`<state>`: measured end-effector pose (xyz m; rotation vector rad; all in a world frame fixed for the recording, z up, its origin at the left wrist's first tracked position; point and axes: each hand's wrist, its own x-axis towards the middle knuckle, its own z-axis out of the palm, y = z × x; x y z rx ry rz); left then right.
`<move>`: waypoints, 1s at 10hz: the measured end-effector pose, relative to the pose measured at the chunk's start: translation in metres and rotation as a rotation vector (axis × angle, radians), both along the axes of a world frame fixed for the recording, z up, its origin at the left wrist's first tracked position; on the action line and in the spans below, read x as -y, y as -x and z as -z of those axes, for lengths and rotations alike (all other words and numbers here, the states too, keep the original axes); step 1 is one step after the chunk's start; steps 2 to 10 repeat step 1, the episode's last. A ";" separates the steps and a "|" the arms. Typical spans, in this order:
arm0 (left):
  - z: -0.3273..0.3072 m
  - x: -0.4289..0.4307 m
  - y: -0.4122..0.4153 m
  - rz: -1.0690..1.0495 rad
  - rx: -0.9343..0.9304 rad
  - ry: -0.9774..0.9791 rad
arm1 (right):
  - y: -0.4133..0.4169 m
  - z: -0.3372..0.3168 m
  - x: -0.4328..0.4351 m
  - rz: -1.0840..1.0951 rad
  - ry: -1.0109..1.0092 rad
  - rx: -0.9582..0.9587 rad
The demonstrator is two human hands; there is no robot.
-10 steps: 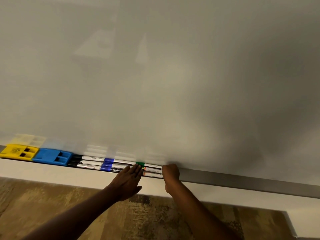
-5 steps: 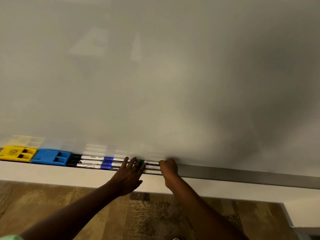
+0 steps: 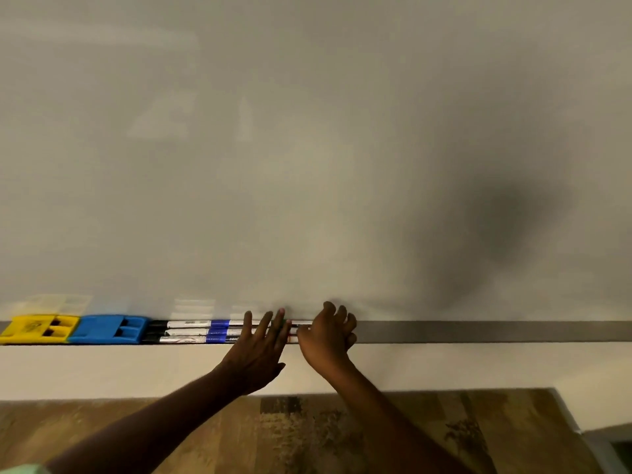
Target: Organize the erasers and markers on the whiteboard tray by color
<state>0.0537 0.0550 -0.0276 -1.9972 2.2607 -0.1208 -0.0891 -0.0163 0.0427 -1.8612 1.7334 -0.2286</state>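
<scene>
A grey whiteboard tray (image 3: 478,331) runs along the bottom of the whiteboard. At its left end sit a yellow eraser (image 3: 37,328) and, touching it, a blue eraser (image 3: 106,329). To their right lie three blue-banded markers (image 3: 191,331) in a stack. My left hand (image 3: 260,350) rests with straight, spread fingers on the markers' right part. Slivers of green and red markers (image 3: 293,331) show between my hands. My right hand (image 3: 325,340) curls its fingers over the right ends of these markers, hiding them.
The tray's long stretch right of my right hand holds nothing visible. Below the tray are a pale wall strip (image 3: 102,371) and a patterned brown floor (image 3: 307,432). The whiteboard (image 3: 307,165) is blank, with a dark shadow at right.
My left hand slid up onto the markers with its fingers spread over them. My right hand loosened from a tight fist at the marker ends to curled fingers. The erasers stayed put.
</scene>
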 end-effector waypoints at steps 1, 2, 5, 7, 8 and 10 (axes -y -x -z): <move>-0.011 0.000 0.001 -0.023 0.069 0.015 | 0.007 -0.007 -0.012 -0.021 0.184 0.035; -0.011 0.000 0.001 -0.023 0.069 0.015 | 0.007 -0.007 -0.012 -0.021 0.184 0.035; -0.011 0.000 0.001 -0.023 0.069 0.015 | 0.007 -0.007 -0.012 -0.021 0.184 0.035; -0.011 0.000 0.001 -0.023 0.069 0.015 | 0.007 -0.007 -0.012 -0.021 0.184 0.035; -0.011 0.000 0.001 -0.023 0.069 0.015 | 0.007 -0.007 -0.012 -0.021 0.184 0.035; -0.011 0.000 0.001 -0.023 0.069 0.015 | 0.007 -0.007 -0.012 -0.021 0.184 0.035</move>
